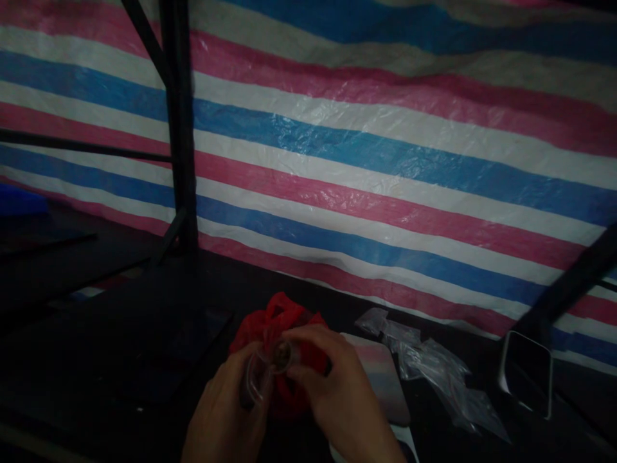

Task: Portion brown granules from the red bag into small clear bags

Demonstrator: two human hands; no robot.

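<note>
My right hand (340,379) pinches a small round object (283,355) with a pale rim and a brownish middle between thumb and fingers. Its exact kind is too dim to make out. Close beside it, my left hand (226,402) is closed on a small clear plastic bag (259,374), whose curved edge faces the round object. Just behind and below both hands lies a crumpled red plastic bag (277,315) on the black table (159,321). My fingers cover part of the red bag, and its contents are hidden.
Right of my hands lies a pale, rounded flat object (383,376). Several clear plastic bags (434,366) are strewn beyond it. A phone (527,373) leans at the far right near a dark diagonal bar (578,289). A black post (180,128) stands before the striped sheet (385,161).
</note>
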